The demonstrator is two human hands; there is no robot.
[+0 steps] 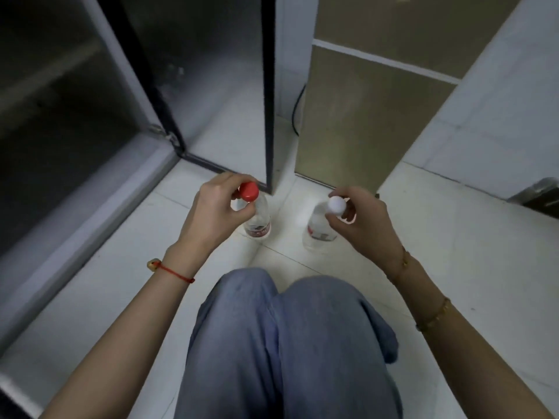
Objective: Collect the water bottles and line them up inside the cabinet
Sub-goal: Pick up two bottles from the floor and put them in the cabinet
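Observation:
A clear water bottle with a red cap stands upright on the white tiled floor, and my left hand pinches its neck just under the cap. To its right a second clear bottle with a white cap stands upright; my right hand grips its neck around the cap. The cabinet lies to the left with a dark interior, its glass door swung open just beyond the bottles.
The open door's black frame edge ends right behind the red-capped bottle. A tan panel stands behind the white-capped bottle, with a black cable beside it. My knees in blue trousers are close below the bottles.

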